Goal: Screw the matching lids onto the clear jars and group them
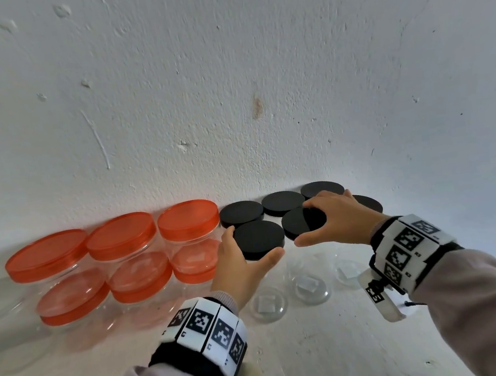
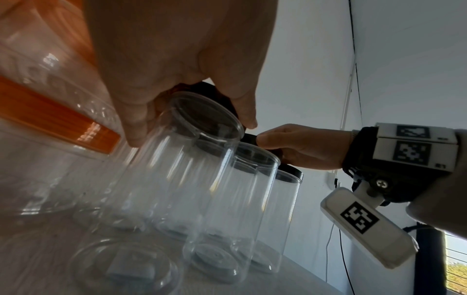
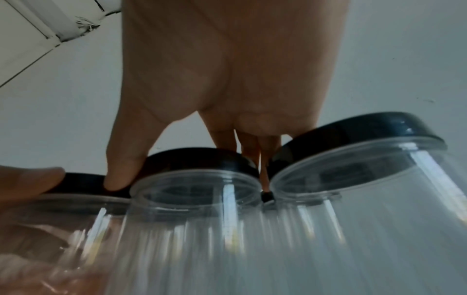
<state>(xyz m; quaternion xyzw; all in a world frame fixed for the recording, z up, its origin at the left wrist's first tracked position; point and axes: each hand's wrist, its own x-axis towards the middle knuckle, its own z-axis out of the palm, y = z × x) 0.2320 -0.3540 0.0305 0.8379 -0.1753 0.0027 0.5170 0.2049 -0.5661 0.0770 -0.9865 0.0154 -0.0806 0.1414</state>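
Observation:
Several tall clear jars with black lids stand grouped against the wall at centre right. My left hand (image 1: 253,244) grips the front left black lid (image 1: 259,234), thumb on its near edge and fingers on the far side. The left wrist view shows that clear jar (image 2: 189,169) under the same lid. My right hand (image 1: 305,223) grips the neighbouring black lid (image 1: 296,222) from above. In the right wrist view its thumb and fingers (image 3: 121,179) curl round this lid (image 3: 197,159) on its jar (image 3: 192,229).
Orange-lidded clear jars (image 1: 188,225) stand in stacked pairs at the left, close beside my left hand. A white wall (image 1: 227,95) rises right behind all the jars. The white tabletop (image 1: 327,352) stretches toward me.

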